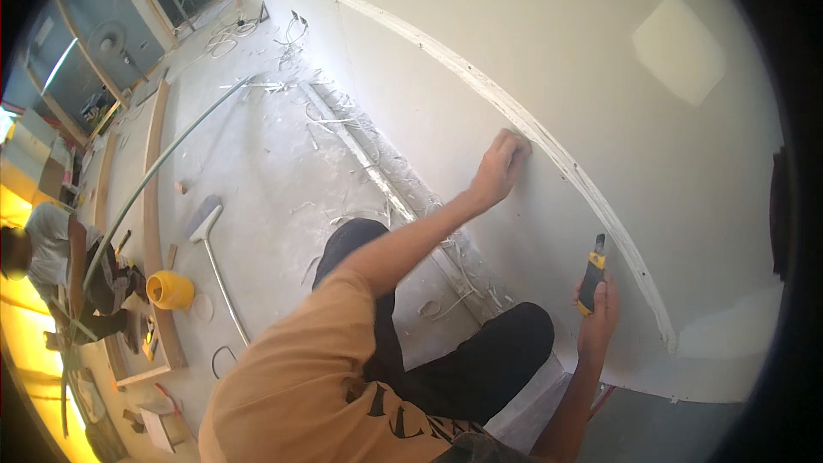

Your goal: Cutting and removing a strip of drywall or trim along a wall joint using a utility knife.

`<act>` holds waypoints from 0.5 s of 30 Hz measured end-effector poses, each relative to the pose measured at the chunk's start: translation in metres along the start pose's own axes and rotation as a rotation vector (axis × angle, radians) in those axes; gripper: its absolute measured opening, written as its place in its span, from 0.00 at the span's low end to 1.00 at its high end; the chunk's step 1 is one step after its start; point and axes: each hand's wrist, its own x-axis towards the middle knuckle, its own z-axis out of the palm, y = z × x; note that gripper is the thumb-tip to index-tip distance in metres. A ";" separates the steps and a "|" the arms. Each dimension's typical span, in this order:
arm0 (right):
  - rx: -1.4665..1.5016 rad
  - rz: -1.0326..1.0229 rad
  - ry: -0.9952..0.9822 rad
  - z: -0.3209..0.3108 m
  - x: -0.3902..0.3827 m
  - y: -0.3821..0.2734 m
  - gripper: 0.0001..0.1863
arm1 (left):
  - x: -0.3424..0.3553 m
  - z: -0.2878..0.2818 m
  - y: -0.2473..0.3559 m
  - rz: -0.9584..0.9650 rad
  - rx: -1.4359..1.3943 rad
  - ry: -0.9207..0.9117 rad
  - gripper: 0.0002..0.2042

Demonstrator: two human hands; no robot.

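A drywall wall (pixel 566 43) carries a long cut seam (pixel 480 81), rough and white along its edges. Just beside this seam, my left hand (pixel 500 171) is closed, its fingertips curled against the board; anything pinched in them is hidden. My right hand (pixel 598 313) grips a yellow and black utility knife (pixel 591 279), blade end pointing up. The knife is apart from the seam, near its lower stretch.
Strips of scrap and a long board (pixel 369 167) lie along the wall's foot. On the floor are a long-handled scraper (pixel 221 270), a yellow bucket (pixel 170 290) and a wooden frame (pixel 154 137). Another person (pixel 69 266) crouches at the left, near a hose (pixel 163 159).
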 end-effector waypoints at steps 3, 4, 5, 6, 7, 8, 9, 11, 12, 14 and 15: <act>-0.147 0.023 -0.014 -0.028 -0.008 0.021 0.25 | 0.005 -0.065 -0.043 -0.028 0.214 -0.774 0.08; -0.200 0.032 -0.033 -0.021 0.001 0.022 0.26 | 0.015 -0.127 -0.088 -0.547 -0.125 -0.732 0.10; -0.307 0.113 -0.038 -0.028 -0.003 0.013 0.25 | 0.012 -0.166 -0.103 -0.430 0.160 -0.921 0.15; -0.304 0.114 -0.077 -0.041 -0.009 0.016 0.25 | 0.005 -0.195 -0.105 -0.402 0.447 -1.064 0.16; -0.250 0.027 -0.161 -0.040 -0.001 0.028 0.27 | -0.011 -0.235 -0.108 -0.554 0.837 -1.316 0.20; -0.203 -0.074 -0.299 0.001 0.022 0.017 0.26 | -0.056 -0.360 -0.145 -0.407 0.848 -1.290 0.22; -0.326 -0.123 -0.407 0.021 0.036 0.013 0.24 | -0.117 -0.418 -0.147 -0.590 0.791 -1.336 0.22; -0.264 -0.089 -0.597 0.050 0.052 0.026 0.23 | -0.244 -0.484 -0.101 -1.013 0.714 -1.333 0.22; -0.199 -0.105 -0.590 0.064 0.050 0.026 0.23 | -0.283 -0.477 -0.088 -1.156 0.673 -1.342 0.22; -0.220 -0.084 -0.660 0.098 0.059 0.040 0.25 | -0.342 -0.503 -0.034 -1.402 0.691 -1.270 0.22; -0.231 -0.045 -0.675 0.095 0.060 0.046 0.25 | -0.356 -0.511 -0.018 -1.467 0.697 -1.250 0.22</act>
